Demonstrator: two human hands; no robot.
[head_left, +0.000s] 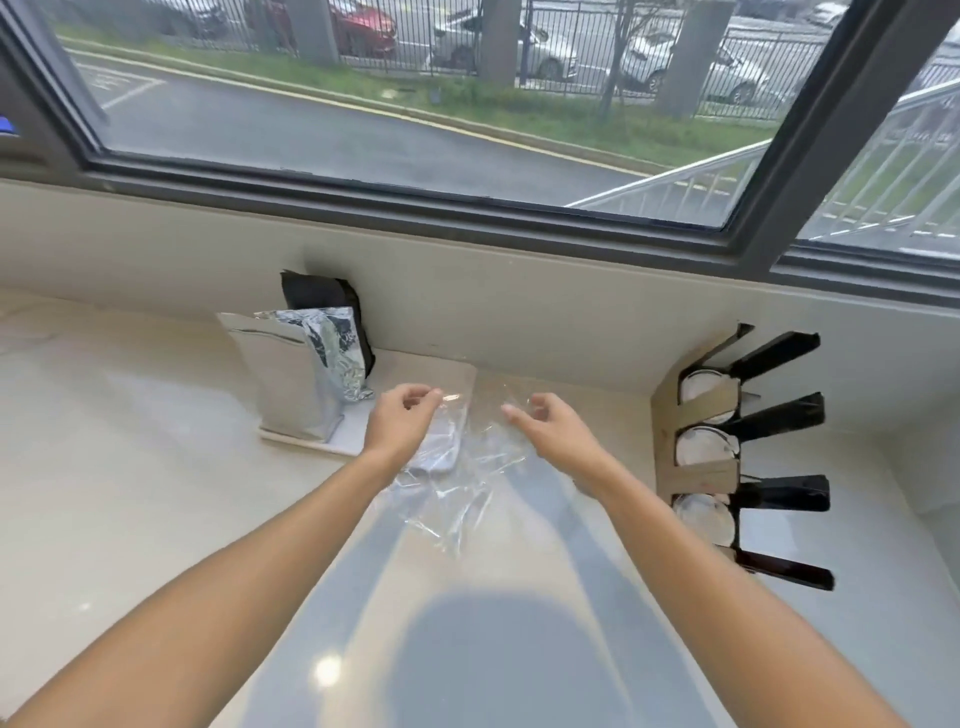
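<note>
- A clear plastic bag (457, 483) is held over the pale countertop (130, 467), between the two hands. Its crumpled lower part hangs down toward the surface.
- One upper edge of the bag is pinched by the left hand (402, 418), between the thumb and the curled fingers.
- The right hand (548, 423) is seen just beside the other upper edge, with the thumb stretched out and the fingers loosely bent. Whether the film is really caught by it cannot be told.
- The bag is judged to be very light, thin, soft and rather slippery. It may be torn, or may slip away, if it is pulled hard.
- It is best taken at the rim of its mouth, one side in each hand.
- Something whitish is seen through the film below the left hand, but it cannot be identified.
- A silver foil pouch (296, 379) stands on a white board (358, 436) near the left hand and is not touched.
</note>
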